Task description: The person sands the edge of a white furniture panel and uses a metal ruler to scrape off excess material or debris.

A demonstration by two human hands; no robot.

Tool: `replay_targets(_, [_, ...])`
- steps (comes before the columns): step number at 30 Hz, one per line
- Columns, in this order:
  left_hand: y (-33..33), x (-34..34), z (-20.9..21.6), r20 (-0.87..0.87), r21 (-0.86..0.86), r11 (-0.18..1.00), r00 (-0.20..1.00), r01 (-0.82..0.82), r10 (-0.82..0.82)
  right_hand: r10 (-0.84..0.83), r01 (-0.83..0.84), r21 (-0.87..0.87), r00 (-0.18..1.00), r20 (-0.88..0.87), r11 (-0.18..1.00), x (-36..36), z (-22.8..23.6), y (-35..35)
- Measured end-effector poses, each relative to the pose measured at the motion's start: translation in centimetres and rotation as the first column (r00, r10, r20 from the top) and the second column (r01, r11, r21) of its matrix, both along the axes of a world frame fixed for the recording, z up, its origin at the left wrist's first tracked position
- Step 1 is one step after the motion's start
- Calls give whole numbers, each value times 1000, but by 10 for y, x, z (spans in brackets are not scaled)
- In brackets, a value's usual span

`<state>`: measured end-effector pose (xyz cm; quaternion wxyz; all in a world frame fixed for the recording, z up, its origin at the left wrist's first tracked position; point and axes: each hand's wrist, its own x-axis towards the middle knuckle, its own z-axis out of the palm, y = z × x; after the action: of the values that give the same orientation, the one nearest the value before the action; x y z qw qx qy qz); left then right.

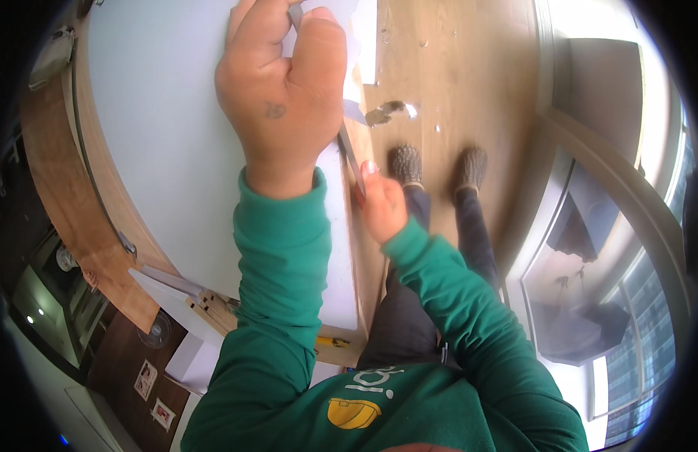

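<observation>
A thin grey strip [352, 160] slants along the right-hand long edge of the white panel [164, 113], but only parts of it show. The left hand [289, 94], above the panel near that edge, covers the strip's middle; a short piece reappears between thumb and forefinger. The top of the view cuts off the fingers, so I cannot tell whether they are clamped on it.

The right hand [384, 207], just off the same edge of the panel, has its thumb and folded fingers clamped on the strip's near end; most of those fingers are hidden behind the hand.

Beyond the panel's right edge, a curled shiny scrap [390, 113] appears over the wooden floor [469, 83], with pale bits too small to identify. The patterned shoes [406, 163] stand to the right of the panel. By its near end, a yellow object [332, 342] is partly covered by the left sleeve [277, 279], its kind unclear. Left of the panel, a brown board [85, 203] bends into the dark rim; far to its right, a dark, folded shape [582, 331] is hard to make out.
</observation>
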<state>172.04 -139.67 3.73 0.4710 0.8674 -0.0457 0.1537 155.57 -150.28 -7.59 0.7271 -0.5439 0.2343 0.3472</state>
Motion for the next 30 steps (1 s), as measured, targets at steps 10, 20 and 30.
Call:
replay_targets(10, [0, 30, -7, 125, -72, 977, 970, -203, 211, -20, 21, -15, 997, 79, 1000, 40, 36, 12])
replay_targets(20, [2, 30, -25, 25, 34, 968, 969, -247, 246, -39, 40, -16, 999, 20, 999, 41, 33, 18])
replay_targets(30, [1, 33, -6, -12, 390, 889, 964, -240, 266, -43, 43, -29, 999, -2, 999, 43, -7, 17])
